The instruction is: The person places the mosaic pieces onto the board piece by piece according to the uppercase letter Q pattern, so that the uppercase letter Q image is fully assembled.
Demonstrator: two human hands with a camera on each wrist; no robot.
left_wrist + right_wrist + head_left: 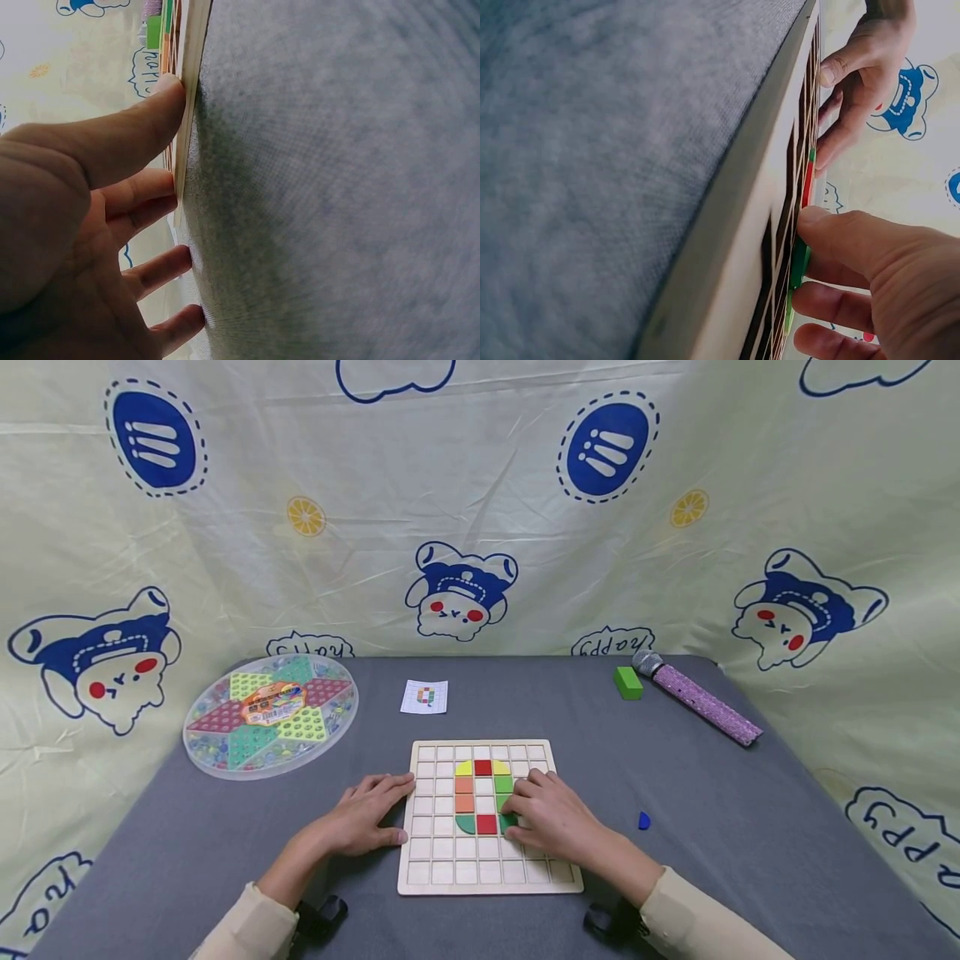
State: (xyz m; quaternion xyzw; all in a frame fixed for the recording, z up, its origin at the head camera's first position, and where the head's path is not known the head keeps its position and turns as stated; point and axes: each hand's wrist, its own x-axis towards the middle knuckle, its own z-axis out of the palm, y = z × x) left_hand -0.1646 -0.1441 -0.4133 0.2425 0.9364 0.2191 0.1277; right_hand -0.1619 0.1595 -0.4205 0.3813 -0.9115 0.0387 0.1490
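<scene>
A square wooden grid board [442, 872] lies on the grey cloth, with coloured flat pieces set in a ring of its cells. My left hand [365, 814] rests at the board's left edge, thumb and fingers spread against it. Over the lower right of the ring, my right hand [551, 810] pinches a dark green rounded piece [800, 259] between thumb and fingers, at its cell. To its left sit a red square [487, 824] and a green quarter-round piece [466, 824]. Orange squares [464, 793], yellow corners and light green squares [503, 784] form the rest; fingers partly hide the right column.
Behind the board lies a small pattern card [424, 697]. A round Chinese checkers box [270, 718] stands at the back left. A green block [628, 683] and a glittery pink microphone [701, 700] lie at the back right. One blue piece [644, 821] lies right of the board.
</scene>
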